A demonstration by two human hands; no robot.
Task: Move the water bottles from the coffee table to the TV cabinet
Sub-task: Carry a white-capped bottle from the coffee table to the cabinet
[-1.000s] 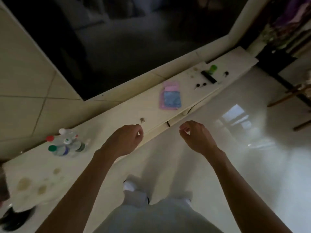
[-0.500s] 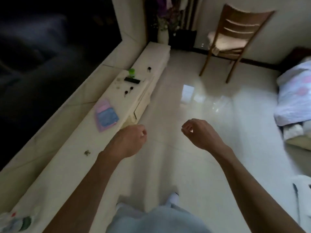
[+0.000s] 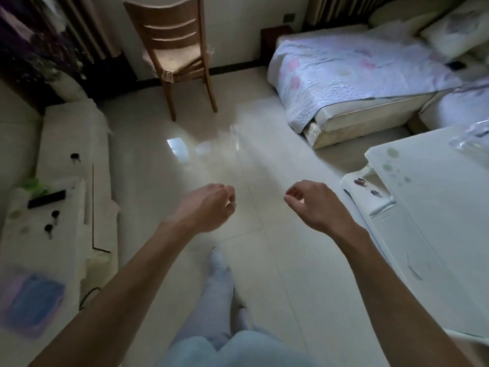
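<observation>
The white TV cabinet (image 3: 71, 133) runs along the left edge. The white coffee table (image 3: 436, 207) stands at the right. Clear plastic water bottles (image 3: 473, 140) lie blurred at its far corner, cut off by the frame edge. My left hand (image 3: 209, 207) and my right hand (image 3: 315, 205) hang over the tiled floor between the two pieces of furniture. Both are loosely curled and hold nothing. The right hand is an arm's length short of the bottles. No bottles show on the visible part of the cabinet.
A wooden chair (image 3: 180, 56) stands ahead and a bed with a pale quilt (image 3: 357, 72) lies at the back right. The cabinet carries a black remote (image 3: 46, 199), a green item (image 3: 33, 185) and a pink and blue cloth (image 3: 31, 300). Small items (image 3: 366, 184) lie on the table's lower ledge.
The view has swung right, away from the cabinet. The bottles standing on the cabinet have left the frame and the coffee table has come into view. Both hands stay empty.
</observation>
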